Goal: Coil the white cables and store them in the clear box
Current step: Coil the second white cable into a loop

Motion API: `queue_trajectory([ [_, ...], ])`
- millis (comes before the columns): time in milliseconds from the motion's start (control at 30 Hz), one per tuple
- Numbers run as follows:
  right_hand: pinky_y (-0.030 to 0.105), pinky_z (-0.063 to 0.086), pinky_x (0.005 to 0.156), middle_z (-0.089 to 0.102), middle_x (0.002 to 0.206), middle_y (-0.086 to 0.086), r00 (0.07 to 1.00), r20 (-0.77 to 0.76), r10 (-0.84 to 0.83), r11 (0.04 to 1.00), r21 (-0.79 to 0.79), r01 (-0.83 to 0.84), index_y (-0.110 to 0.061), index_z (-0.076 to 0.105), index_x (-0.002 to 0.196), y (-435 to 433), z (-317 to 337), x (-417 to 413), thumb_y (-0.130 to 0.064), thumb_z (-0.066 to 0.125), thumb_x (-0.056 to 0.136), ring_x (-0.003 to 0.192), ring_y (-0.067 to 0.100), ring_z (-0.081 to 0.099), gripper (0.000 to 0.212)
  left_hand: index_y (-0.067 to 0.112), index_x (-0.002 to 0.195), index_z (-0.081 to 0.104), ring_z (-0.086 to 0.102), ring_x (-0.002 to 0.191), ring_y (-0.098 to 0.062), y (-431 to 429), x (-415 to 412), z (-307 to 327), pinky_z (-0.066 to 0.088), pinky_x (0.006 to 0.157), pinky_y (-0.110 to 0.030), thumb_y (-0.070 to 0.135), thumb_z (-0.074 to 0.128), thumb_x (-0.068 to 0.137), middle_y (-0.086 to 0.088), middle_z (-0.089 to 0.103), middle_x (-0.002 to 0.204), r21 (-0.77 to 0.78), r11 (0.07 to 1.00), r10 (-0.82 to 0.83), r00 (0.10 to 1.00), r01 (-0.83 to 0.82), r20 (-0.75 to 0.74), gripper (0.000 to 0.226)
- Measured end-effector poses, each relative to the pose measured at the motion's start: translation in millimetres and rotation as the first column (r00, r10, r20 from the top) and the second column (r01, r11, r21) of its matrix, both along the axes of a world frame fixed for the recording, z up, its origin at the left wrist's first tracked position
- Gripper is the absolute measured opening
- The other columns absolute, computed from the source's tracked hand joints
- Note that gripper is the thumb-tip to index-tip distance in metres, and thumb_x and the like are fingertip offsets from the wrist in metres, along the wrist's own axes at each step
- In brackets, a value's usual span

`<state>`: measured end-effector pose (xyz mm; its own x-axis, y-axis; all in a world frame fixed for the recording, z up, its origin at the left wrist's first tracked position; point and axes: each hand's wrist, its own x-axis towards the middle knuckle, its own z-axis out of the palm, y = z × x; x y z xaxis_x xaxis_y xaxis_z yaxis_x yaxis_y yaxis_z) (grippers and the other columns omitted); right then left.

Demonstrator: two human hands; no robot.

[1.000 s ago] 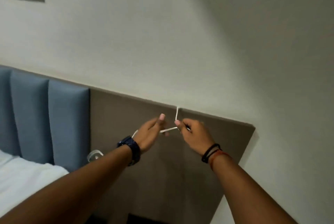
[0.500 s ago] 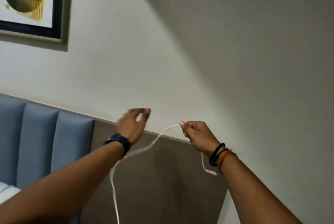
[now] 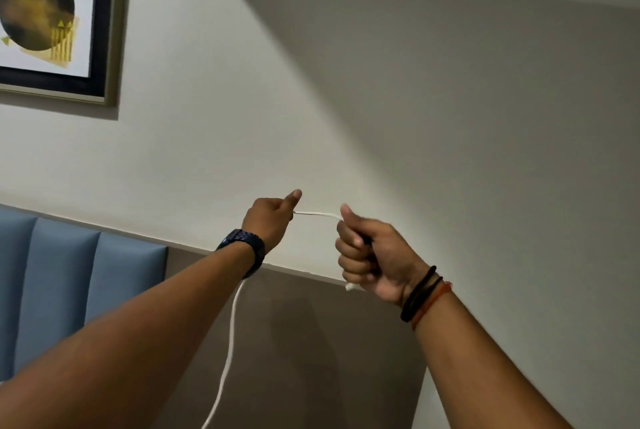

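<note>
A thin white cable runs in a short span between both raised hands. My left hand, with a dark watch on its wrist, is closed on the cable with the thumb up. From under that wrist the cable hangs down and leaves the bottom of the view. My right hand, wearing black and red bands, is a fist around the cable's other part; a white plug end pokes out below the fist. The clear box is not in view.
A pale wall fills most of the view. A framed picture hangs at the upper left. Below it are a blue padded headboard and a brown wall panel.
My left hand, open before, has closed on the cable and moved nearer my right hand. The right hand has taken in the loose end, so only the plug tip shows. The view tilted up.
</note>
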<state>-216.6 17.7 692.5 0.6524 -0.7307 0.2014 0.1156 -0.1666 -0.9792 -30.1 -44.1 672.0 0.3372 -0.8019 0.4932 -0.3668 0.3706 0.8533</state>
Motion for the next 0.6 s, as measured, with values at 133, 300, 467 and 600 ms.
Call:
queue_trajectory([
  [133, 0.020, 0.015, 0.037, 0.027, 0.044, -0.010, 0.947, 0.254, 0.195, 0.979, -0.111, -0.172, -0.013, 0.066, 0.098, 18, 18, 19, -0.037, 0.043, 0.096, 0.036, 0.006, 0.017, 0.033, 0.000, 0.062, 0.059, 0.056, 0.065, -0.023, 4, -29, 1, 0.045, 0.067, -0.036, 0.045, 0.044, 0.094, -0.005, 0.063, 0.069, -0.048, 0.977, -0.209, 0.978, 0.210, 0.018, 0.057],
  [300, 0.018, 0.027, 0.039, 0.040, 0.052, -0.006, 0.735, 0.675, -0.060, 0.984, -0.083, 0.157, -0.046, 0.031, 0.138, 8, 37, 15, -0.011, 0.040, 0.097, 0.039, 0.006, 0.027, 0.054, 0.022, 0.044, 0.041, 0.023, 0.033, -0.007, 13, -52, 6, 0.023, 0.038, -0.019, 0.051, 0.037, 0.094, 0.012, 0.032, 0.036, -0.031, 0.952, -0.300, 0.950, 0.303, 0.086, 0.058],
  [467, 0.022, 0.048, 0.070, 0.058, 0.112, 0.008, 0.399, 0.555, -0.729, 0.531, 0.091, 0.842, -0.025, -0.006, 0.149, -23, 46, -21, -0.015, 0.041, 0.097, 0.078, 0.013, 0.062, 0.071, 0.021, 0.049, 0.022, 0.017, 0.034, -0.008, 18, -48, 12, 0.017, 0.035, -0.014, 0.058, 0.046, 0.088, 0.013, 0.031, 0.032, -0.063, 0.959, -0.252, 0.936, 0.275, 0.244, 0.059],
  [600, 0.030, 0.036, 0.101, 0.048, 0.139, 0.019, 0.284, 0.081, -0.956, 0.192, -0.558, 0.807, -0.005, 0.030, 0.140, -31, 13, -23, -0.054, 0.037, 0.093, 0.125, 0.033, 0.049, 0.069, 0.020, 0.046, 0.022, 0.018, 0.036, -0.009, 20, -46, 18, 0.020, 0.040, -0.020, 0.061, 0.047, 0.085, 0.010, 0.027, 0.039, -0.110, 0.960, -0.202, 0.907, 0.259, 0.370, 0.062],
])
